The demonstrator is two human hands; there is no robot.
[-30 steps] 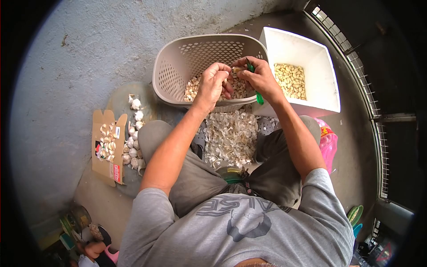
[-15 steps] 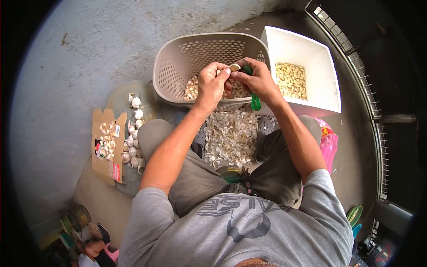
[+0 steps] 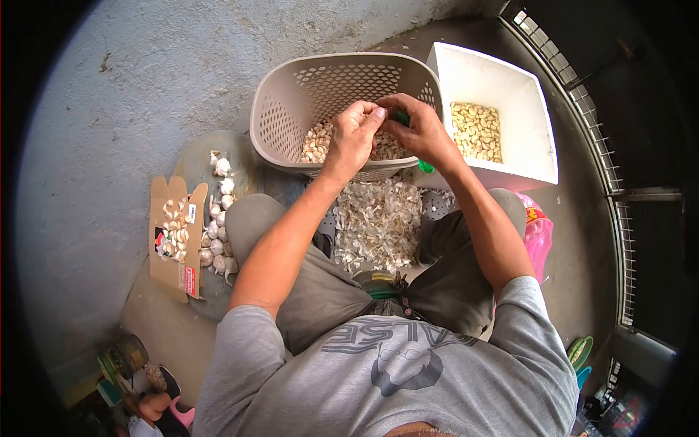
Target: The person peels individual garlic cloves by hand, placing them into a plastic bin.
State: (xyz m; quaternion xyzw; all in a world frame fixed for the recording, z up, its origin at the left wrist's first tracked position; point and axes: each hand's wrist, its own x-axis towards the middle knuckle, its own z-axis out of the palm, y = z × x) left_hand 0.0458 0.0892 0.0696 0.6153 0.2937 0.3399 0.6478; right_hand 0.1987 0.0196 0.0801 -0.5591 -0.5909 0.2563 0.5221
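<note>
My left hand (image 3: pixel 351 144) is closed in a pinch over the beige basket (image 3: pixel 266 120), its fingertips against those of my right hand. A garlic clove is between the fingers, largely hidden now. My right hand (image 3: pixel 424 134) is closed around a green-handled knife (image 3: pixel 425 167); the handle end sticks out below the palm and the blade is hidden. Unpeeled garlic cloves (image 3: pixel 316 143) lie in the basket beneath both hands. To the right, a white foam box (image 3: pixel 520 109) holds peeled cloves (image 3: pixel 477 131).
Garlic skins (image 3: pixel 378 224) are heaped between my knees. At left, garlic bulbs (image 3: pixel 217 244) lie beside a cardboard piece (image 3: pixel 167 282) with loose cloves. A pink bag (image 3: pixel 537 240) is by my right knee. Another person's limb (image 3: pixel 154 408) shows at lower left.
The clove, visible between my fingertips before, is now mostly covered by them. My right hand has turned, and less of the green handle hangs below it.
</note>
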